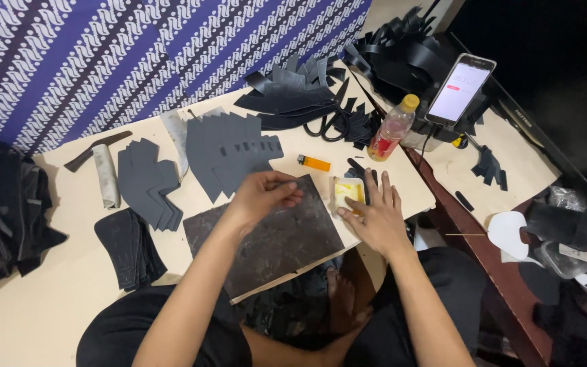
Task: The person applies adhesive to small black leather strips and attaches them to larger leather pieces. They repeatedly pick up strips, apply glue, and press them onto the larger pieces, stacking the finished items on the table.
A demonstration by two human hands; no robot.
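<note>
1. I see one bottle point(391, 129) standing at the far right of the worktop point(49, 299): clear plastic, yellow cap, reddish liquid low inside, a red label band round its lower part.
2. Just right of it one phone point(460, 88) leans upright, its screen lit pale pink.
3. One orange lighter point(314, 163) lies flat between the bottle and my left hand point(264, 194).
4. One small open tub point(348, 193) sits just beyond the dark board point(266, 238); it holds yellow paste.
5. My right hand point(373, 221) lies flat and spread, palm down, fingertips on the tub's near edge; it grips nothing.
6. My left hand rests on the board's far edge, fingers curled in and pinched together. I cannot tell whether anything is held between them.
7. Grey cut pieces point(229, 149) fan out behind the left hand, and a second grey stack point(145, 180) lies to its left. I cannot count the sheets in either.
8. One black stack point(127, 248) lies left of the board.
9. One pair of black scissors point(327, 126) lies by the bottle among black offcuts.
10. One grey-white roll point(107, 175) lies at the far left.
</note>
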